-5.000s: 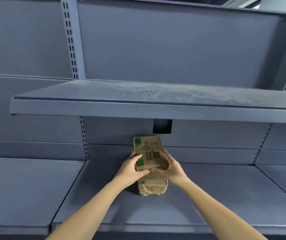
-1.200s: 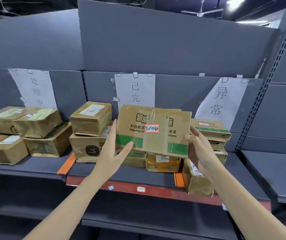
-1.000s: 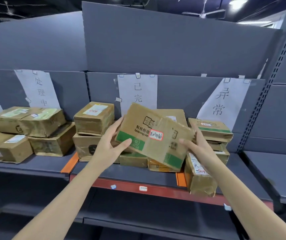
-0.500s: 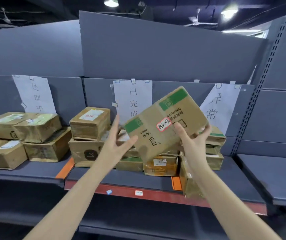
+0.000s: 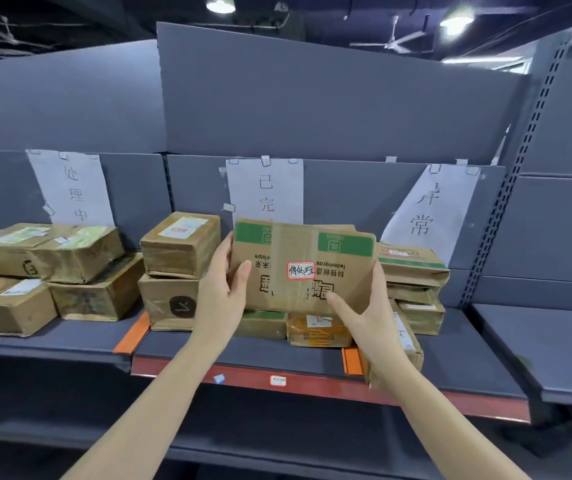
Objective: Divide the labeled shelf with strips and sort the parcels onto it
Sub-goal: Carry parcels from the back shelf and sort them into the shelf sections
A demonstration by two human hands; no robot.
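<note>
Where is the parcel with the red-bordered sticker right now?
In the head view, the parcel is centre frame, held upside down between the left hand and right hand, in front of the middle paper sign above the shelf's stacked boxes.

Matt cardboard parcel (image 5: 298, 268) under glossy tape, matt grey metal shelf (image 5: 450, 362)

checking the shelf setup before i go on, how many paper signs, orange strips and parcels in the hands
paper signs: 4, the leftmost cut off by the frame
orange strips: 2
parcel held between left hand and right hand: 1
total: 7
</note>
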